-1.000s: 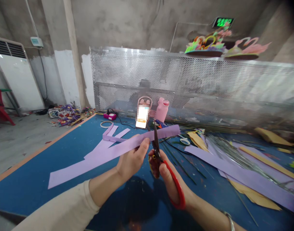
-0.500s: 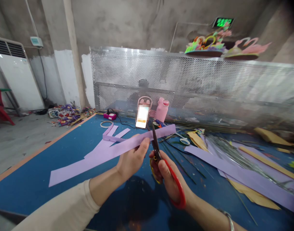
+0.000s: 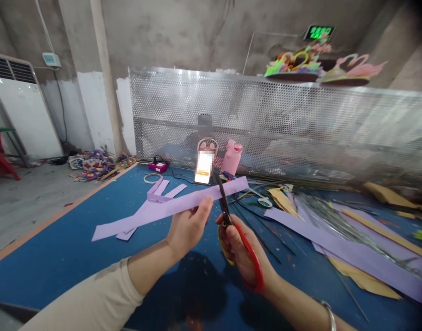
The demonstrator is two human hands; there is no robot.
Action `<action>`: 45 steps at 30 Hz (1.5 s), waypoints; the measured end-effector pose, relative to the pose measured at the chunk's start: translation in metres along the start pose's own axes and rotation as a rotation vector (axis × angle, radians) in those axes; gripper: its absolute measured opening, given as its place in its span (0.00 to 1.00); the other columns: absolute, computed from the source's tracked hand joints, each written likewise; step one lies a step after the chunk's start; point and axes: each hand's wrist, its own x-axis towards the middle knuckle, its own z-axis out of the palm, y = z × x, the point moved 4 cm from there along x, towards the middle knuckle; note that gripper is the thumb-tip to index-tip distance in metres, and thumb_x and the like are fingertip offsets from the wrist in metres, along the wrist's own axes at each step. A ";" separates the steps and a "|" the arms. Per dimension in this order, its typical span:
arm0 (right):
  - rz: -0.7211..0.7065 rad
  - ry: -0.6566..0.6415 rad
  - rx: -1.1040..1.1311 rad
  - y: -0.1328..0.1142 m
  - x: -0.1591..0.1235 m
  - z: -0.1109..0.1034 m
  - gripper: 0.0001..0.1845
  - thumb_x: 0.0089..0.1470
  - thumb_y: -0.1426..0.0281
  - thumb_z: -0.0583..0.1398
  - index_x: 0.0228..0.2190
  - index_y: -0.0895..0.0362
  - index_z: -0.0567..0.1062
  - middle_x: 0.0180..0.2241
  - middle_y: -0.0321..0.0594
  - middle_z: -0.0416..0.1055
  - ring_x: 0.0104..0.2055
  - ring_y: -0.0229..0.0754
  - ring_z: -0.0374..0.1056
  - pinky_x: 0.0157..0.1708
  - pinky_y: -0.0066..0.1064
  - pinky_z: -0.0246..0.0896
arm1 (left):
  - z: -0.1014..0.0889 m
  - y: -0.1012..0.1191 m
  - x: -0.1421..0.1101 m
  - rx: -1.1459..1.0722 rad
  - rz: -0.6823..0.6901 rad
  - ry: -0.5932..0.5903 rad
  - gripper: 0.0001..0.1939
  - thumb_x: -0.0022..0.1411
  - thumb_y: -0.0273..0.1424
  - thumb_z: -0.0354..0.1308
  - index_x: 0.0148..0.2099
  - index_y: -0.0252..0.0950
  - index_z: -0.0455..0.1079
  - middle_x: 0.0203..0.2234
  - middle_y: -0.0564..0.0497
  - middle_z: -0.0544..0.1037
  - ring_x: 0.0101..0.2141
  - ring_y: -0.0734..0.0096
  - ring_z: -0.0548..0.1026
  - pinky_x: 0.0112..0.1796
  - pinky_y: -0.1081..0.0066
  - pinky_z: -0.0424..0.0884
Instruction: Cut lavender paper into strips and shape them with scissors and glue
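Observation:
My left hand pinches a long lilac paper strip near its right end, thumb on the front and fingers behind. My right hand is closed round the handles of red-handled scissors. Their dark blades point up and cross the strip just right of my left thumb; I cannot tell whether the paper is cut there. Behind the held strip, more lilac paper pieces lie on the blue table, one of them folded. Part of the scissors' grip is hidden by my fingers.
A lit phone leans upright at the back, with a pink bottle beside it. Tape rolls, thin green stems, lilac strips and tan paper cover the right side. A perforated metal panel stands behind.
The held strip has shifted, its left end now further right and higher, and its right end slightly left. The scissors are more closed across the strip; both hands have stayed nearly in place.

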 end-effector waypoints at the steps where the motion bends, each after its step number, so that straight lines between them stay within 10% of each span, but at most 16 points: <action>1: 0.002 0.006 -0.002 0.000 0.000 0.000 0.24 0.54 0.47 0.55 0.39 0.54 0.63 0.21 0.26 0.50 0.18 0.30 0.44 0.15 0.23 0.38 | 0.000 0.000 0.000 -0.002 -0.012 0.007 0.24 0.64 0.45 0.46 0.20 0.38 0.60 0.15 0.56 0.65 0.22 0.73 0.67 0.31 0.73 0.64; 15: -0.171 -0.065 -0.197 -0.004 -0.003 -0.005 0.23 0.59 0.48 0.49 0.46 0.52 0.64 0.32 0.35 0.59 0.29 0.37 0.55 0.26 0.29 0.55 | -0.003 0.002 0.002 0.047 -0.024 0.042 0.23 0.64 0.45 0.45 0.22 0.38 0.63 0.15 0.56 0.66 0.22 0.72 0.68 0.31 0.72 0.64; 45: -0.053 -0.019 -0.019 -0.003 -0.002 -0.001 0.22 0.57 0.48 0.54 0.41 0.53 0.64 0.24 0.28 0.50 0.21 0.33 0.43 0.18 0.26 0.38 | -0.001 0.002 0.000 0.032 -0.031 0.016 0.24 0.64 0.47 0.45 0.22 0.37 0.62 0.15 0.57 0.65 0.21 0.73 0.68 0.32 0.71 0.64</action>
